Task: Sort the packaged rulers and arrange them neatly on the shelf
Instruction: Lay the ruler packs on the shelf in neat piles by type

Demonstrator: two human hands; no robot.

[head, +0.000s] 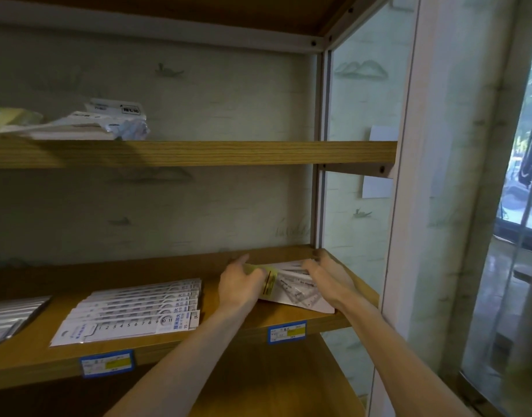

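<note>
A wooden shelf (156, 347) with a grained front edge is carrying the goods, and it is standing against a pale wall papered with faint printed birds and hills; a glass side panel (358, 206) is closing the unit on the right. Two blue price tags (106, 363) are clipping onto the front edge. At the right end of the shelf, a small stack of packaged rulers (291, 288) in clear plastic sleeves with white card backs is lying flat, its long axis running left to right and angled slightly toward the front corner. The left hand (239, 284) is curling its fingers over the stack's left end, by a yellow label, and the right hand (324, 273) is gripping the right end. To the left, a fanned row of longer flat ruler packs (132, 311) is lying with numbered scales facing up, long axes also running left to right. On the upper shelf (198, 153), crumpled plastic packets (102, 121) are sitting in a loose heap.
</note>
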